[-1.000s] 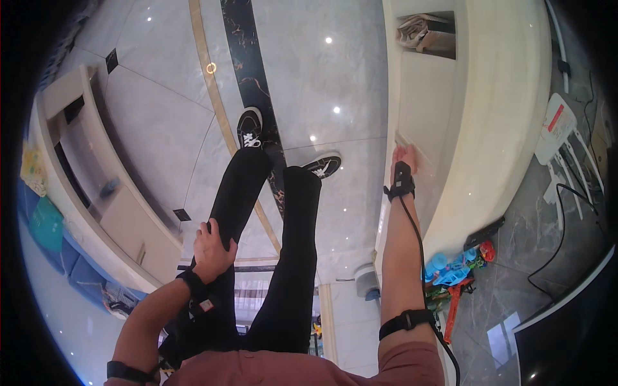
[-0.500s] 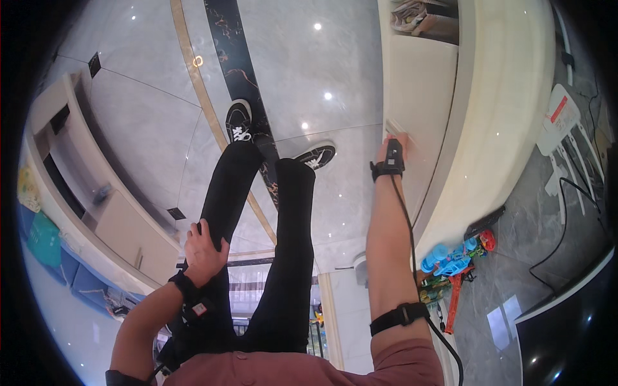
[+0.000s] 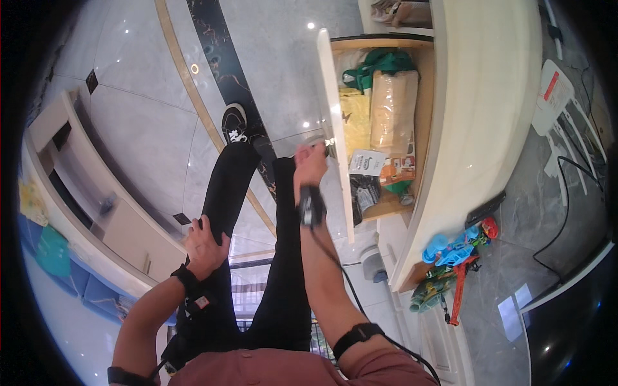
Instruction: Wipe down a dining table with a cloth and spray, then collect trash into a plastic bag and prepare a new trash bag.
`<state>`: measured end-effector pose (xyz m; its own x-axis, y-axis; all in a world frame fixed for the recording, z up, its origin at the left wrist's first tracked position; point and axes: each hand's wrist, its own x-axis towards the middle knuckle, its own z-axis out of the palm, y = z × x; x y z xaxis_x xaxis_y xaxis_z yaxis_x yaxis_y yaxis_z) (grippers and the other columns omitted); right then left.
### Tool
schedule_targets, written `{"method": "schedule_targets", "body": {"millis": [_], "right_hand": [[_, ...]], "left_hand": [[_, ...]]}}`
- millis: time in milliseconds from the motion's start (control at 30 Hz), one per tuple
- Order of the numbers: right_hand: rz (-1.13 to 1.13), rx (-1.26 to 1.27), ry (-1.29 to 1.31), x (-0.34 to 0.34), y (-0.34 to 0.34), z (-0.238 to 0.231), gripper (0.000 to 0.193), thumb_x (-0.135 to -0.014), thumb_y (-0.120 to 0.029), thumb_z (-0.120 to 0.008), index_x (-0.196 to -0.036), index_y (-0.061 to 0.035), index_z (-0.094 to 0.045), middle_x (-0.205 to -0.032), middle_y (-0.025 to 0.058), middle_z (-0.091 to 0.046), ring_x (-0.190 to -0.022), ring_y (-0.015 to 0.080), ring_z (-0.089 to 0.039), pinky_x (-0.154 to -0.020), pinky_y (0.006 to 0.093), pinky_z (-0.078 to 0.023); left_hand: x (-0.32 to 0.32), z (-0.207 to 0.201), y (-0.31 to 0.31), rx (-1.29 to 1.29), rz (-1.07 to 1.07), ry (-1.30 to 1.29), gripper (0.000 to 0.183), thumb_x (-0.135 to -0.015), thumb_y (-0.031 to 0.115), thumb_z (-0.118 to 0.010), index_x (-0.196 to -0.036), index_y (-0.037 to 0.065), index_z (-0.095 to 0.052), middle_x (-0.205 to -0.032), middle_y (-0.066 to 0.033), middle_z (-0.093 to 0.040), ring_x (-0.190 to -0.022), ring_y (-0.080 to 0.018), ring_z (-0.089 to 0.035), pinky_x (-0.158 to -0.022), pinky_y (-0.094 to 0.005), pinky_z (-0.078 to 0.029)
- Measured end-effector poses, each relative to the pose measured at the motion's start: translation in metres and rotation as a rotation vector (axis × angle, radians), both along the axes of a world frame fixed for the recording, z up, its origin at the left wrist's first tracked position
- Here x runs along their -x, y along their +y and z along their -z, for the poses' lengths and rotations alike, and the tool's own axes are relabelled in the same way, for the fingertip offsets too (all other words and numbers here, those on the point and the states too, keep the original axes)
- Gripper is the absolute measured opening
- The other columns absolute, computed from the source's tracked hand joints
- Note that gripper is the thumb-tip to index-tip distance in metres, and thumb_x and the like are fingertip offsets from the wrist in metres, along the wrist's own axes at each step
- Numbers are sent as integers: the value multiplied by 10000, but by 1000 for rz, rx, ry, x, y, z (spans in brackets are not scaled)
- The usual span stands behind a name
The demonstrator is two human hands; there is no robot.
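Observation:
My right hand (image 3: pixel 311 166) is at the outer face of a pulled-out drawer (image 3: pixel 338 135), fingers curled around its handle, which they partly hide. Inside the drawer lie a clear-wrapped tan package (image 3: pixel 394 106), a green cloth item (image 3: pixel 384 62) and a flat yellow package (image 3: pixel 355 119). A white card (image 3: pixel 367 163), a black plastic-wrapped item (image 3: pixel 365 193) and an orange packet (image 3: pixel 399 168) are at its near end. My left hand (image 3: pixel 205 248) rests on my left thigh with fingers spread, holding nothing.
The drawer sits in a long cream cabinet (image 3: pixel 483 116) to the right. On its top are blue and red toys (image 3: pixel 456 248) and a white router (image 3: pixel 555 90); a dark screen (image 3: pixel 573 328) stands at lower right. Another low cabinet (image 3: pixel 138 238) is on the left.
The drawer was shut and is now pulled out, its contents showing. My right hand has moved left with the drawer front. My left hand stays on my thigh.

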<state>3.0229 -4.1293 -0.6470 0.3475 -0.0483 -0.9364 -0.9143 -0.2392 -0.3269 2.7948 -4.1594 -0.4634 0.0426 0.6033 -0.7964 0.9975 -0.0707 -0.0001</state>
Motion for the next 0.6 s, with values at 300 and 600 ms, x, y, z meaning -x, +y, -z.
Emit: {"method": "schedule_targets", "body": {"millis": [300,600], "right_hand": [[-944,179,-906,-103,-3,-93,332,-783,-168,-650,-1010,49,-543,-917,127,-593,-820,196,-559,-730,296,-452],[-1601,448,-854,-179,48,-41,512,-719,-279,-655,-1067,60,-494,-955,221,-582,-930,352,-557,-816,412,-425]], "left_hand": [[-8,8,6,-21,9,-12,525,-698,249,-589,-1089,-51,-410,-927,-218,-459,-826,-359,-510,-645,-436,-464],[-2,5,2,37,-96,-67,540,-720,232,-579,-1128,-74,-401,-978,-277,-456,-851,-412,-500,-711,-472,-439]]}}
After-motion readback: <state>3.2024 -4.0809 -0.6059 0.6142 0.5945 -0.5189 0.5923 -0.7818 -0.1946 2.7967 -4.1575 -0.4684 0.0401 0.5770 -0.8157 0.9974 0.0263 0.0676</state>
